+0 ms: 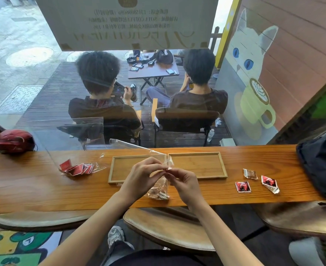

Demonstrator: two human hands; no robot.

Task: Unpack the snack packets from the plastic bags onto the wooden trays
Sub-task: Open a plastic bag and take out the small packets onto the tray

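Note:
Both of my hands hold a clear plastic bag [159, 189] above the counter's front edge. My left hand [143, 174] and my right hand [183, 182] pinch its top between their fingertips. Pale snack packets sit in the bag's bottom. Two wooden trays lie side by side behind my hands: the left tray [120, 169] and the right tray [196, 164], both bare. A second clear bag [77, 168] with several red packets lies to the left. Three loose packets [242, 187] [250, 173] [269, 183] lie on the counter at the right.
The wooden counter [33, 185] runs along a window. A red helmet [14, 141] sits at its far left and a dark bag [321, 164] at its right end. Cushioned stools [167, 227] stand below. Two people sit outside, backs turned.

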